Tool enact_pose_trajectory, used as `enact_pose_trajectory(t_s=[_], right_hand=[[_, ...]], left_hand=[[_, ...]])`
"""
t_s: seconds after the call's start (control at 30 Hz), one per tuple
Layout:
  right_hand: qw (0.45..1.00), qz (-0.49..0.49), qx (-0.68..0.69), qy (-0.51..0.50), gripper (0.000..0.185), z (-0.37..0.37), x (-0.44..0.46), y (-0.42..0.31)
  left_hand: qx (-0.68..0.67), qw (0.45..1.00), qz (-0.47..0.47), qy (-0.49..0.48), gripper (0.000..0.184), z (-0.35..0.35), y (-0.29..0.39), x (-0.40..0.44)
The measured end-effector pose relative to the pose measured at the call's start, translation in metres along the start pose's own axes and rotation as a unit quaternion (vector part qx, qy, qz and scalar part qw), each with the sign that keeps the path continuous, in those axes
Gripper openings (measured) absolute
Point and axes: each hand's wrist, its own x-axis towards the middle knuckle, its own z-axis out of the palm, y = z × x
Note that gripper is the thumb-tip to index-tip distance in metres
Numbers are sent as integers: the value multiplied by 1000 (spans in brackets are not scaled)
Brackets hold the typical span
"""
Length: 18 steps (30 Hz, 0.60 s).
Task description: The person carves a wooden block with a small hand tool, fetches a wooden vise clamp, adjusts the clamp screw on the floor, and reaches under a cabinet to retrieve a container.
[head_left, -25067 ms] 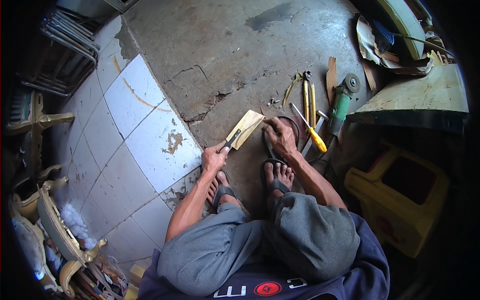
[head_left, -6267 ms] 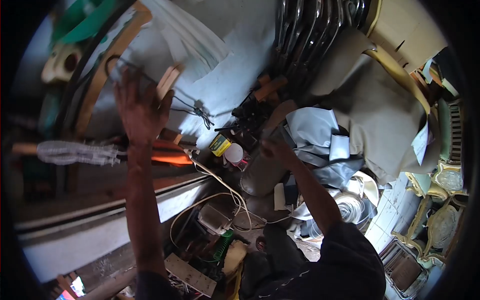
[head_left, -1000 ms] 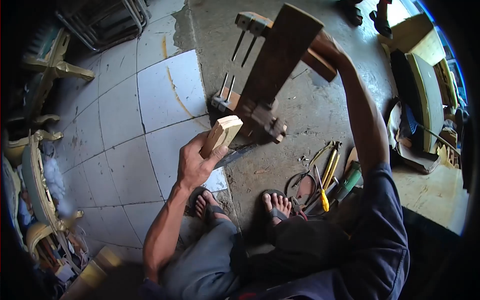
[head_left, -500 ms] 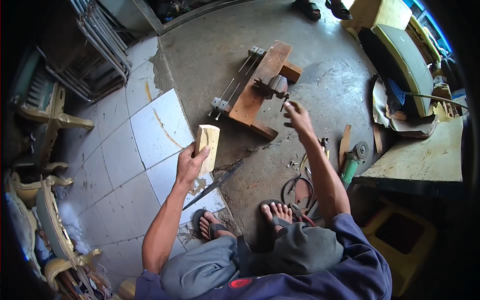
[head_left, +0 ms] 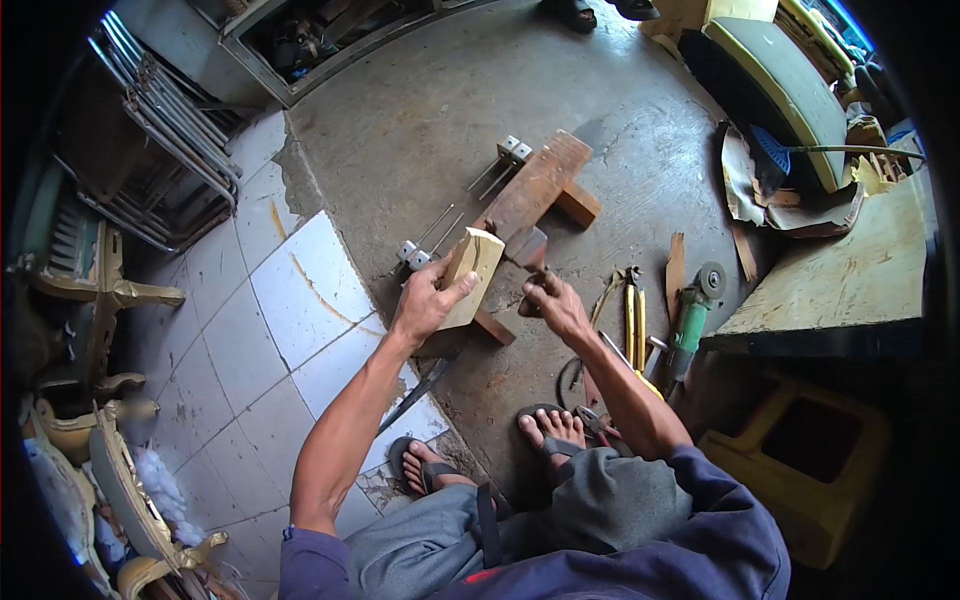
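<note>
One wood block (head_left: 478,280) in the left hand (head_left: 425,305), held between thumb and fingers, above the concrete floor (head_left: 420,120) near its edge with the white tiles (head_left: 325,255). Right hand (head_left: 560,308): fingers curled narrow at the vise's (head_left: 527,247) screw end; firm hold, cannot tell. Vise sits at the timber stand's (head_left: 545,175) near edge. Judged: stand placed, block unclamped. Half-second earlier: right hand spread, off the vise; block well apart from it.
</note>
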Motion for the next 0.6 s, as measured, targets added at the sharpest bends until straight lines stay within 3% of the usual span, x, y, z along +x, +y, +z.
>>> enact_pose_trajectory(t_s=[0.1,0.2,0.27,0.3,0.33,0.4,0.43,0.6], right_hand=[[998,-10,-66,10,21,-11,-29,12],[975,-72,-196,71,21,-27,-27,10],[994,-46,49,82,26,-30,-20,6],[960,39,267,80,34,-33,-25,-16],[960,37,265,81,34,-32,-25,-19],[970,-29,211,120,42,-26,-27,-23],[984,-72,78,145,44,-24,-29,-26],[968,-136,-119,175,43,-19,-43,-32]], left_hand=[[-49,993,-87,-56,65,-3,-9,-16],[-109,987,-111,-45,65,1,-29,-23],[-106,986,-123,-44,65,0,-32,-26],[-115,986,-117,-36,65,0,-29,-28],[-126,986,-109,-27,66,2,-28,-28],[-128,987,-98,-20,65,5,-37,-27],[-130,988,-85,-8,65,7,-42,-25],[-204,973,-104,2,54,4,-53,-26]])
